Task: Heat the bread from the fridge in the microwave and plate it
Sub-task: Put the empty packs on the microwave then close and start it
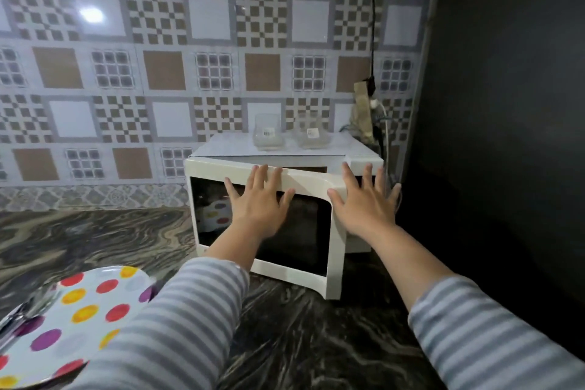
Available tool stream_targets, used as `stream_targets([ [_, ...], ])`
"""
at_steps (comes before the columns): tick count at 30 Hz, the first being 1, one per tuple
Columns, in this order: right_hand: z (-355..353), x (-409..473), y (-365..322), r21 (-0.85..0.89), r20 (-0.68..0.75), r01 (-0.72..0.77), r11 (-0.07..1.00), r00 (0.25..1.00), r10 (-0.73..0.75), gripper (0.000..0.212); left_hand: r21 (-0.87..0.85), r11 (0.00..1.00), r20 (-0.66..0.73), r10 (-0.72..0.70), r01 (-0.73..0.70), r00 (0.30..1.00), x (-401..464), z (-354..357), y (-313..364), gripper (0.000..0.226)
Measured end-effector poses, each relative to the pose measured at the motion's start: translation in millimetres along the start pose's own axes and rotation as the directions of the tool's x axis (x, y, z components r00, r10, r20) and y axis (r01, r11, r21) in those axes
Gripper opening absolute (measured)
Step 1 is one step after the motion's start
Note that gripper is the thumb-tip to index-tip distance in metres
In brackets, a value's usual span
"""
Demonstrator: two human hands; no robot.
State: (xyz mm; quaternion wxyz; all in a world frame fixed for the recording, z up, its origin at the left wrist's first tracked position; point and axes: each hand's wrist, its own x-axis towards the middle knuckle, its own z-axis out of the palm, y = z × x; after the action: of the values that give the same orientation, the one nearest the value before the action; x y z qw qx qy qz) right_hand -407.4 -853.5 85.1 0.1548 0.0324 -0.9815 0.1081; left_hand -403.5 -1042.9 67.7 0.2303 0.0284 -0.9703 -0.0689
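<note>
White microwave [354,165] sitting on the dark marbled counter [300,332], door [269,241] standing ajar. Left hand [262,203] and right hand [367,203] pressing flat on the door, fingers spread wide. Spotted plate [79,310] lying near-left; bread not visible.

A dark marbled countertop [95,241] fills the lower half of the frame. A white microwave [359,159] stands on it right of centre, against the tiled wall. At lower left lies a polka-dot plate [85,310], perhaps with cutlery at its blurred left edge.
</note>
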Motion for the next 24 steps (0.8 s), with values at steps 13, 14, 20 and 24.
stream_targets([
  [13,23.9,114.8,38.8,-0.026,0.01,0.187,0.982,0.982,-0.187,0.073,0.145,0.982,-0.075,-0.111,0.121,0.991,60.2,28.1,37.7,0.066],
  [14,23.5,120.7,40.9,-0.034,0.019,0.189,0.981,0.982,-0.188,0.076,0.166,0.982,-0.067,-0.08,0.09,0.995,66.8,27.0,37.8,0.066],
  [20,17.5,146.1,52.1,-0.061,0.049,0.276,0.959,0.961,-0.273,0.092,0.235,0.97,0.067,0.05,-0.065,0.996,111.3,15.6,40.8,0.077],
  [24,18.0,155.3,45.8,-0.025,0.035,0.329,0.944,0.944,-0.328,0.092,0.245,0.962,0.131,0.087,-0.118,0.988,126.3,12.0,41.3,0.084],
])
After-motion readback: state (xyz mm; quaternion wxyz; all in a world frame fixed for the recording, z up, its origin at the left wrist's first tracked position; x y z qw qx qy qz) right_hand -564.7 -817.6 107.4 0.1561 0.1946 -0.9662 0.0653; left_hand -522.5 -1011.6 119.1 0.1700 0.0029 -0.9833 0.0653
